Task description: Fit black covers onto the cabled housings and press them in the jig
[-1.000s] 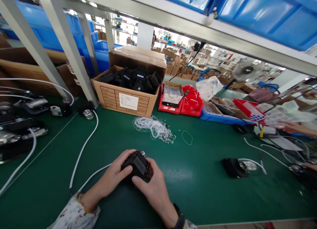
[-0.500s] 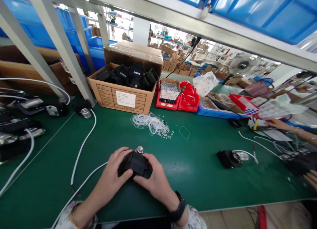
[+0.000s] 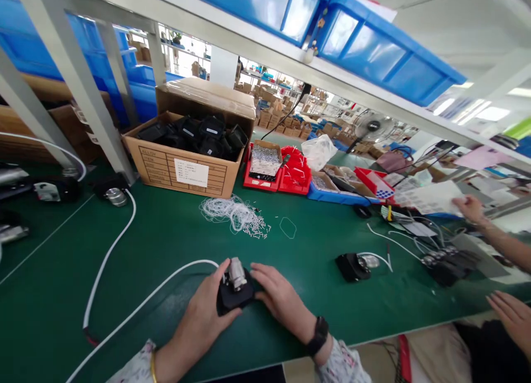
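Note:
My left hand [image 3: 207,316] grips a small black unit [image 3: 234,294] with a silver metal fitting [image 3: 237,272] on its upper side, held just over the green mat [image 3: 166,245]. A white cable [image 3: 166,286] runs from the unit off to the lower left. My right hand [image 3: 277,297] rests against the unit's right side with its fingers curled on it. A dark watch sits on my right wrist.
A cardboard box [image 3: 178,164] of black units stands behind, with red trays [image 3: 276,173] and a blue tray [image 3: 332,192] to its right. A heap of thin white wires [image 3: 232,214] lies on the mat. Another black unit [image 3: 352,264] lies right. A co-worker's hands [image 3: 510,314] are at far right.
The unit has been turned so its silver fitting now faces up. The view has swung to the right, and more of the co-worker's hands shows.

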`<state>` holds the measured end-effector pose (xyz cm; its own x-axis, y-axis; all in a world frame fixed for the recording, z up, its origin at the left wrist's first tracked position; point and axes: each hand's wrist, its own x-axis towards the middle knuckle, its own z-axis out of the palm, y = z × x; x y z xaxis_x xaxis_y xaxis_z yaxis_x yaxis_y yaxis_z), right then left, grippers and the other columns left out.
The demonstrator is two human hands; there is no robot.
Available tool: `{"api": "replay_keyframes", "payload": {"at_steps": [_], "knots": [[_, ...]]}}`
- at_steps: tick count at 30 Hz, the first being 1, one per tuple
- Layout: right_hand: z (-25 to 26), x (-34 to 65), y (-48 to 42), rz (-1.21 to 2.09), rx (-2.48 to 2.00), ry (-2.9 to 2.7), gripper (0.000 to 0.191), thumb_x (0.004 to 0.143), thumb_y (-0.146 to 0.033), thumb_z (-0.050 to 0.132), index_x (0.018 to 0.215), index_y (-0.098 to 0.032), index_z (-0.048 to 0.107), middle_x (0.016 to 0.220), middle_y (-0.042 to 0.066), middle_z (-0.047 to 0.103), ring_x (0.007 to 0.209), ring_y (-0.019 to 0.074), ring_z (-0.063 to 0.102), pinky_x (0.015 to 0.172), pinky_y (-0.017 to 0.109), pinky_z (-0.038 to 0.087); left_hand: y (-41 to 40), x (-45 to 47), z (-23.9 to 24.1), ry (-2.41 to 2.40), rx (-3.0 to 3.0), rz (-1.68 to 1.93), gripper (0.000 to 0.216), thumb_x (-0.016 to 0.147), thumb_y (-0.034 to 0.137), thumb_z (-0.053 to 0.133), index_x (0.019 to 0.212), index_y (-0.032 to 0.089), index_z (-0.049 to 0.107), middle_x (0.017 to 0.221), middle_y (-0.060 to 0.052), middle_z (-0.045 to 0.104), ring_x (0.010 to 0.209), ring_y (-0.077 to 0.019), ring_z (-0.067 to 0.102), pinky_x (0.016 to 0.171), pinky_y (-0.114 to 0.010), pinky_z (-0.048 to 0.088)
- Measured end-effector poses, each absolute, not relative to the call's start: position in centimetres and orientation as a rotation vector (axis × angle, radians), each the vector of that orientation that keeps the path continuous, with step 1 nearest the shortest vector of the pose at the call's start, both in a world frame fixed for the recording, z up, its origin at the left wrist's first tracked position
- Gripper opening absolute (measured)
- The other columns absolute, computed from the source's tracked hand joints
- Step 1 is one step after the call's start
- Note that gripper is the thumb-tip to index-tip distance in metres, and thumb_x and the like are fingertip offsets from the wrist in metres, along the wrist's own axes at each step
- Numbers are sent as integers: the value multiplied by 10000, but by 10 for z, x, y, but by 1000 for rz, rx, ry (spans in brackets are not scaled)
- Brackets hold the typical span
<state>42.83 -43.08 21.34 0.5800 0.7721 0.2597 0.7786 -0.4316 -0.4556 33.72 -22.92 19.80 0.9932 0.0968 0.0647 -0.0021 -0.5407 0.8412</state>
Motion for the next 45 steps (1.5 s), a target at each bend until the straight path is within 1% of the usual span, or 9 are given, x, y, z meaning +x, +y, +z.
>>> {"api": "replay_keyframes", "payload": {"at_steps": [4, 12, 15, 18, 21, 27, 29, 35, 45], "knots": [[208, 479, -438, -71, -2622, -762, 257, 899, -127, 371, 1050, -151, 577, 954, 84, 603, 881, 162, 584, 792, 279, 489, -232, 348, 201, -116, 2188, 150, 805, 690, 155, 659, 1354, 331, 239, 1292, -42, 485, 1161, -263, 474, 997, -431, 380], [201, 525, -404, 82, -2821, -856, 229, 830, -16, 404, 814, -123, 606, 909, 121, 578, 881, 199, 557, 780, 284, 433, -219, 376, 216, -242, 2278, 56, 786, 754, 208, 613, 1395, 336, 178, 1408, -34, 365, 1262, -253, 379, 1050, -435, 322], [201, 521, -403, 155, -2833, -849, 221, 812, 7, 392, 833, -115, 575, 917, 137, 577, 861, 204, 558, 765, 293, 422, -215, 363, 223, -166, 2332, 149, 636, 798, 256, 557, 1368, 321, 282, 1438, -39, 308, 1264, -274, 374, 1033, -429, 345], [200, 519, -410, 204, -2797, -768, 143, 818, -48, 421, 829, -116, 546, 886, 133, 573, 793, 201, 561, 715, 293, 418, -215, 346, 230, -42, 2294, 237, 386, 841, 303, 492, 1224, 256, 495, 1275, -74, 495, 1063, -243, 548, 929, -366, 447], [200, 520, -417, 222, -2692, -654, 109, 798, -70, 430, 767, -132, 515, 798, 92, 560, 716, 173, 541, 668, 275, 403, -215, 343, 238, 26, 2176, 204, 250, 844, 302, 475, 1038, 209, 604, 976, -63, 633, 795, -186, 611, 763, -298, 504], [222, 505, -415, 305, -2277, -500, 199, 867, -299, 328, 735, -181, 419, 542, -58, 365, 466, 96, 368, 454, 206, 314, -220, 368, 260, 178, 1837, 105, 202, 813, 278, 484, 870, 161, 639, 721, -23, 655, 654, -162, 611, 610, -253, 498], [237, 490, -407, 362, -2092, -462, 251, 885, -385, 296, 767, -189, 398, 543, -74, 316, 433, 78, 302, 413, 191, 272, -228, 379, 266, 175, 1745, 120, 204, 804, 268, 499, 882, 146, 643, 727, -31, 662, 650, -159, 613, 613, -254, 500], [272, 453, -378, 603, -1279, -287, 279, 791, -414, 581, 738, -163, 473, 517, -79, 345, 413, 40, 239, 389, 171, 175, -255, 403, 266, 110, 1719, 319, 202, 796, 236, 532, 938, 172, 661, 840, -48, 669, 717, -160, 611, 647, -258, 499], [265, 450, -371, 549, -1222, -211, 221, 734, -351, 667, 794, -158, 577, 654, -25, 536, 546, 67, 470, 533, 183, 414, -244, 403, 270, -68, 1873, 425, 155, 838, 208, 529, 906, 186, 666, 806, -14, 606, 756, -132, 571, 697, -237, 449]]}}
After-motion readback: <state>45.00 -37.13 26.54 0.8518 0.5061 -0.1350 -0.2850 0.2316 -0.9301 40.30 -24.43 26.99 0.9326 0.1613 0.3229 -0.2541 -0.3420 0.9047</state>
